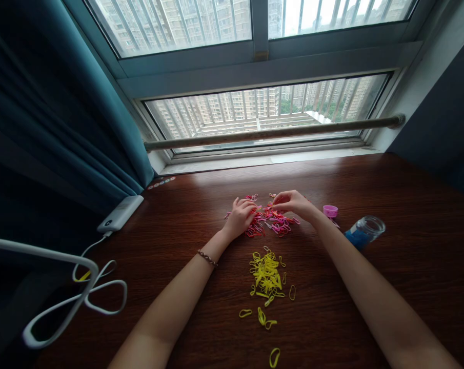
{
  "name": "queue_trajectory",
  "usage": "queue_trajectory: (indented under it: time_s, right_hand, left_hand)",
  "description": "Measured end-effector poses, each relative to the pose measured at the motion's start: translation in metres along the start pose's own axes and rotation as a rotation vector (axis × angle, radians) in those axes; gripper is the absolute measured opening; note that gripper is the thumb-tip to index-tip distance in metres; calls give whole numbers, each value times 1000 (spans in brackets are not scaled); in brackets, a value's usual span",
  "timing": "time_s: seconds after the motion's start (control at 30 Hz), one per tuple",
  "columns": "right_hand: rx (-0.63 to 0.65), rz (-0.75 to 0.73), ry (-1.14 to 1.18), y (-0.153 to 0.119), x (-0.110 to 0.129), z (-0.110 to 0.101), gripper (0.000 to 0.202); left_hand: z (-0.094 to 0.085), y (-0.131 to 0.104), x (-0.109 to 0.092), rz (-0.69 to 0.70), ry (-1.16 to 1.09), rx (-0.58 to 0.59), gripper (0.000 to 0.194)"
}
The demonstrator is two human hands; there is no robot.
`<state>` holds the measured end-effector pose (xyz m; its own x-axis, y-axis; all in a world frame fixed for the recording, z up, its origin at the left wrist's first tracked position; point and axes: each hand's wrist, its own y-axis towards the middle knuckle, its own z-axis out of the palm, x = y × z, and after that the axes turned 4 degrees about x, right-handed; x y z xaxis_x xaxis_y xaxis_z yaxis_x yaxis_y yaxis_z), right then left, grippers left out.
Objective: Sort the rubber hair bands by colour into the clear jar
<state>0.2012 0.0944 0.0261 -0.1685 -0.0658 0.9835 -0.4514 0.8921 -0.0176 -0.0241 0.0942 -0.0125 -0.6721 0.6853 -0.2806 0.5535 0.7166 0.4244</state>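
Note:
A mixed pile of pink, red and orange rubber bands lies on the brown wooden table. My left hand rests at the pile's left side, its fingers bent together over the bands; what they hold, if anything, is too small to tell. At the upper right of the pile, my right hand has its thumb and fingertips pressed together, with the tips at the bands. Nearer to me lies a heap of yellow rubber bands, with several loose ones below it.
Right of my right forearm are a small pink lid and a tilted glass jar with blue contents. A white power bank with a cable lies at the left, by the blue curtain. A window is behind the table.

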Motion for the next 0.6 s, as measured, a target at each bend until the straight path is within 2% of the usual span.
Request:
queue_trajectory:
  time_s: [0.07,0.17,0.2,0.23,0.27,0.3,0.4,0.47,0.53,0.6]
  right_hand:
    - [246,56,-24,-8,14,2,29]
    - [651,228,-32,-15,27,10,35]
    - [740,287,-27,-16,28,12,38]
    - [770,322,-24,-15,27,14,41]
    - [734,327,-30,-14,25,14,42]
    - [638,305,-42,-13,21,13,41]
    - [206,209,-100,-5,6,5,29]
    - [-30,177,-165,1,-4,0,20]
    - [-173,145,-246,5,-12,-3,14]
    - [-258,107,-321,7,-17,-3,13]
  left_hand:
    - [1,1,3,-32,-28,-66,10]
    - [1,1,6,-66,-65,-129,7]
    - [0,1,7,-76,-78,-143,6]
    - [0,1,8,-86,-90,-155,6]
    - [0,1,9,-96,-100,-166,5]
    - [0,1,9,-105,-110,-177,5]
    - [1,1,11,-130,-127,-198,6]
    - [1,1,12,-141,-126,-194,8]
    - [0,0,13,-153,-113,-187,10]
    - [-1,0,14,-169,-89,-185,12]
